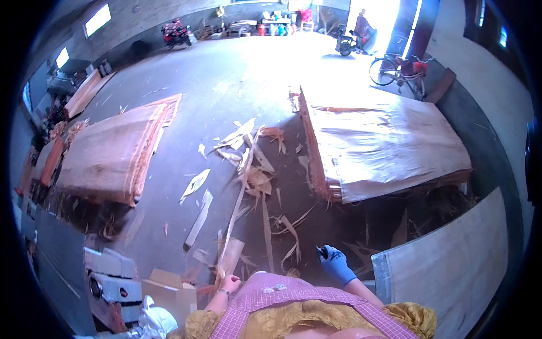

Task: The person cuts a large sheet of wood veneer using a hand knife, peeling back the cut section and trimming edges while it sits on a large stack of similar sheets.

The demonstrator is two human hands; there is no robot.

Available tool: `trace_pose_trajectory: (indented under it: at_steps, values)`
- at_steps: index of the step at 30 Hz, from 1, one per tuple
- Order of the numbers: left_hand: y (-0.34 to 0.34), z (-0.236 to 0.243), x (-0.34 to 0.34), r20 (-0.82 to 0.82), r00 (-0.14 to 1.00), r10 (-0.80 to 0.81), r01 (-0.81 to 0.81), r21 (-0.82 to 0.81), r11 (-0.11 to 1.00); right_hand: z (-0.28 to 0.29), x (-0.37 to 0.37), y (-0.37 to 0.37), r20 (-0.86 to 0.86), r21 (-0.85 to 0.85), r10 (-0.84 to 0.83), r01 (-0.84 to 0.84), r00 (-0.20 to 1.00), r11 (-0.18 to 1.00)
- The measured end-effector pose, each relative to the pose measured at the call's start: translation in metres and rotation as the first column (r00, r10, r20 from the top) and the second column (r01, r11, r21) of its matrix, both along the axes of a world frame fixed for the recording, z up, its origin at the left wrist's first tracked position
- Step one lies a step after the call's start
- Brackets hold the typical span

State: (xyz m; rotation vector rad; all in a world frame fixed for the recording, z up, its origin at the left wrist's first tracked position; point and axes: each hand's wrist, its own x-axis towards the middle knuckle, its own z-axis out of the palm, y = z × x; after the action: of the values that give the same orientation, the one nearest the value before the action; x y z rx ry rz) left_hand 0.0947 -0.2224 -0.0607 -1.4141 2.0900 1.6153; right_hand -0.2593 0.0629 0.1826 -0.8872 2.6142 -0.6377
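My left hand (228,283), bare with a band at the wrist, is beside the front of my checked apron (265,291). Its fingers look curled; whether they hold anything is hidden. Just beyond it are a rolled veneer piece (231,255) and a long, thin veneer strip (240,195). On the right, my right hand (337,265) wears a blue-grey glove and is closed around a small dark object (322,250), too small to name. Left of the grey-edged board (446,254), this hand hangs over the floor, short of the large veneer stack (389,141).
Torn veneer scraps (257,178) litter the floor ahead. Another veneer stack (113,152) lies left. A cardboard box (169,288) and a white plastic bag (155,319) sit near left. Farther off are a bicycle (401,73), a red motorbike (176,34) and a seated person (365,28) by the bright doorway.
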Motion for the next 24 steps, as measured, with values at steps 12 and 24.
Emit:
trace_pose_trajectory:
  at_steps: [12, 24]
  values:
    - [-0.114, 0.043, -0.179, 0.092, 0.962, -0.258, 0.233, 0.225, 0.946, -0.014, 0.099, 0.035, 0.108, 0.111, -0.535, 0.525, 0.838, 0.844]
    - [-0.079, 0.068, -0.220, 0.130, 0.833, -0.538, 0.502, 0.231, 0.833, -0.019, 0.186, 0.062, 0.251, 0.137, -0.699, 0.690, 0.670, 0.711]
